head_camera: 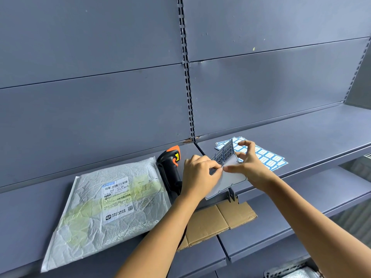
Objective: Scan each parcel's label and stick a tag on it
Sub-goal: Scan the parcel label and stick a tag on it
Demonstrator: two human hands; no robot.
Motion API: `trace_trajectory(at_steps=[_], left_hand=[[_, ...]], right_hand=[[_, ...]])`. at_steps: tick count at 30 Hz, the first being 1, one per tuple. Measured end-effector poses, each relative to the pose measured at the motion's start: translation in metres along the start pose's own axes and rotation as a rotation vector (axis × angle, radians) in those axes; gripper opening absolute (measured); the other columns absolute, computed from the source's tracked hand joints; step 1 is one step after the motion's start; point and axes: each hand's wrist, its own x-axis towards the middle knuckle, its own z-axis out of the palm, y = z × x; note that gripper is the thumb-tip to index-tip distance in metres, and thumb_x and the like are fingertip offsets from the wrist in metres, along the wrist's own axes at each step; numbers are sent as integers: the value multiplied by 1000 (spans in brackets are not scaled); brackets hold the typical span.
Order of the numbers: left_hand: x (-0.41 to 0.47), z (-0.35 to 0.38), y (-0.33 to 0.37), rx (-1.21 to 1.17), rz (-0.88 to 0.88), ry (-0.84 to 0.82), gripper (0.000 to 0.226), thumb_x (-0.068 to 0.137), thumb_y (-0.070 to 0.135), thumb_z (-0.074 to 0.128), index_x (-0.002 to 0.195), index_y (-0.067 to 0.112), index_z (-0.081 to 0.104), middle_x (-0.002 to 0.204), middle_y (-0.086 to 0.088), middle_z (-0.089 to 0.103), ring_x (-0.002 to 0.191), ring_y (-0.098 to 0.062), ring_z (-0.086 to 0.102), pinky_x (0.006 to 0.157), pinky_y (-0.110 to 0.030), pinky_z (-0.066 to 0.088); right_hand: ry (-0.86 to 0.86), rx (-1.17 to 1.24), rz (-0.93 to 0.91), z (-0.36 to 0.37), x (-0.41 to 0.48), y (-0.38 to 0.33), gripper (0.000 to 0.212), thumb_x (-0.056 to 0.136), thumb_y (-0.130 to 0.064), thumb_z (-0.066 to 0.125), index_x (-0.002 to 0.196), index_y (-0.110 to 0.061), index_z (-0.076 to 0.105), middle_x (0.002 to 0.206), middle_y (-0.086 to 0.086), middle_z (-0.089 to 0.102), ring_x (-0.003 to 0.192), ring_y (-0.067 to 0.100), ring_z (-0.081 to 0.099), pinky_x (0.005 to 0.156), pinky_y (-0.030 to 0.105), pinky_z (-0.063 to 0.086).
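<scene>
— Forearms are stretching forward from the near edge. What is lying furthest left?

— That is the parcel, lying flat on the shelf, well to the left of both hands. Its long axis is running from near-left towards far-right, and its label is facing up about its middle.

— And between it and the hands?

— That is where the scanner is lying, just right of the parcel, with the left wrist passing over its handle.

— What are the hands doing?

— The left hand is pinching the tag sheet, knuckles up. The right hand is pinching the same sheet at its left edge, its thumb tip meeting the left fingertips and its other fingers arching apart above. I judge a tag is being peeled, but I cannot tell whether one is free.

— Further right?

— Spare sheets are lying just beyond the right hand.

— So what is the next move turning on?

— It is likely turning on carrying a tag leftwards, across the scanner, to the parcel. The left hand is sitting nearer.
</scene>
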Motion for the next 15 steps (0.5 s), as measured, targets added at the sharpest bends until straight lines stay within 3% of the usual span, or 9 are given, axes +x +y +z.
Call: trace_trajectory(at_steps=[2,8,11,15], left_hand=[[0,-1,1,-44,-38,-11,11,77,29,67,73,22,75,71,6,69,71,-22,56,65,-30,39],[-1,-3,2,-110,-121,-62,8,80,23,69,75,21,75,77,5,70,78,-22,55,71,-29,39],[-1,-3,2,-117,-142,-70,10,82,23,67,76,19,74,79,4,70,79,-21,54,73,-30,39],[-1,-1,0,-190,-231,-80,12,83,19,65,75,16,72,79,1,69,80,-23,57,73,-32,45]], right_hand=[[1,9,-2,-1,0,2,76,61,7,81,100,-38,35,125,29,43,105,35,48,88,43,43],[-1,23,-1,1,-2,1,75,48,-11,84,97,-41,37,121,28,44,121,44,46,96,52,44],[-11,6,-3,-1,-1,2,74,53,-1,81,99,-38,36,108,16,45,111,40,50,83,43,47],[18,-35,-5,-3,0,5,68,69,15,73,101,-31,34,102,12,47,88,23,48,69,28,42]])
